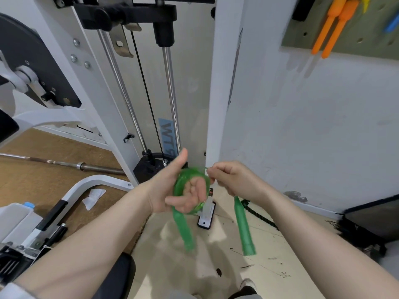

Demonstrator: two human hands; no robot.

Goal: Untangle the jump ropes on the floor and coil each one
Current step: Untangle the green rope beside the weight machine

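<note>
A green jump rope (180,180) is wound in several loops around the fingers of my left hand (172,190), whose thumb points up and palm faces me. One green handle (183,229) dangles below that hand, blurred. My right hand (233,180) pinches the rope's free end close to the coil. The second green handle (244,229) hangs down beneath my right hand. Both hands are held above the floor in front of a white gym machine.
The gym machine (151,93) with steel guide rods stands ahead. A barbell (64,164) lies on the brown floor at left. Orange jump rope handles (332,29) hang on a pegboard at upper right. A dark rope (259,214) lies by the white wall. A black box (371,221) sits at right.
</note>
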